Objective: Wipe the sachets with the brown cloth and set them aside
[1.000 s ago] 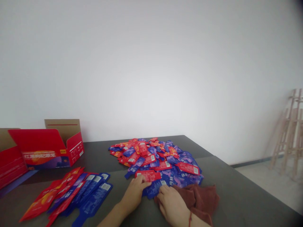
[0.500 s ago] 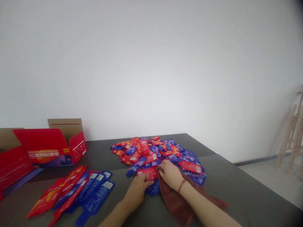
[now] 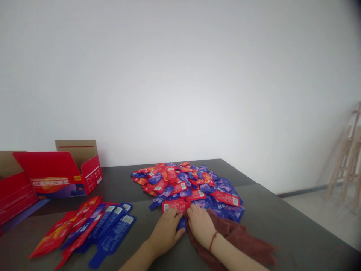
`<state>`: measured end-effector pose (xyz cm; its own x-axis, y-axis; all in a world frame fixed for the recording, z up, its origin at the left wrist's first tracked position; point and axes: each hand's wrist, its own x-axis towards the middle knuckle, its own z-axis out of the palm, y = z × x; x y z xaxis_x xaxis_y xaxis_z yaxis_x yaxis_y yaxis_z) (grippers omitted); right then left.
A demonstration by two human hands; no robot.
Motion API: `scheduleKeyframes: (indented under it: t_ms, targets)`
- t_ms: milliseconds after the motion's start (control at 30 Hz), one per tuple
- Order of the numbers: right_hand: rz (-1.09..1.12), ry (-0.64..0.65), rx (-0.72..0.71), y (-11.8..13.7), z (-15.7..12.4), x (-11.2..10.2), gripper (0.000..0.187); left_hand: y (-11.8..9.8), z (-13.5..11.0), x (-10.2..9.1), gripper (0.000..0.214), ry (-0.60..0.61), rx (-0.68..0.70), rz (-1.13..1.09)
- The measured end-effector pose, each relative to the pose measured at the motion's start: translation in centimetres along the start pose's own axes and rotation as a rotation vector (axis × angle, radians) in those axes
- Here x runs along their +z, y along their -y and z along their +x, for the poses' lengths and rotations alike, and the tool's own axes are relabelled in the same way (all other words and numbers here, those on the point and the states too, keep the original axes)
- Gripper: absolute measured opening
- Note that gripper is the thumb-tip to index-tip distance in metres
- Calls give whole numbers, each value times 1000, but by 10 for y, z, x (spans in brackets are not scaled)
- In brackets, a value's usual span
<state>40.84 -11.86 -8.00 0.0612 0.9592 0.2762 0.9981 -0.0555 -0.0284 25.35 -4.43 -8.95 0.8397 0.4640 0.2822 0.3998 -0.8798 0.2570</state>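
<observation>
pressing down near the front edge of the heap, the right hand [image 3: 200, 224] has its fingers drawn together over a bunched brown cloth [image 3: 237, 239], whose loose end trails out to the right of that grip. the left hand [image 3: 167, 230] is close beside it, fingertips bent over the near edge of a red pouch [image 3: 173, 205], thumb set apart from them; whether it pinches anything i cannot tell. between the two hands a blue pouch [image 3: 182, 224] shows in part, mostly covered by fingers and cloth.

as for how far things stand, the smaller share of pouches seems sorted out: left of the left hand, well apart from it, red pouches [image 3: 60, 231] and blue pouches [image 3: 118, 233] lie overlapping in a fanned row. the larger share, a mixed pile [image 3: 183, 186], spreads loose just beyond both grips and looks unsorted. farther off past the row, a red box [image 3: 58, 177] stands with its flaps up, so it appears not yet closed; what it holds is hidden from here.
</observation>
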Motion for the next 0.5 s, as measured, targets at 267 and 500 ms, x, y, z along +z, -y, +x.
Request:
scheduleKeyframes:
  t_ms: [267, 500]
  targets:
    - [86, 31, -174, -10, -21, -8, 15, 4, -5, -6, 36, 55, 48, -92]
    - [18, 32, 38, -9, 3, -3, 23, 12, -6, 0, 59, 68, 46, -164]
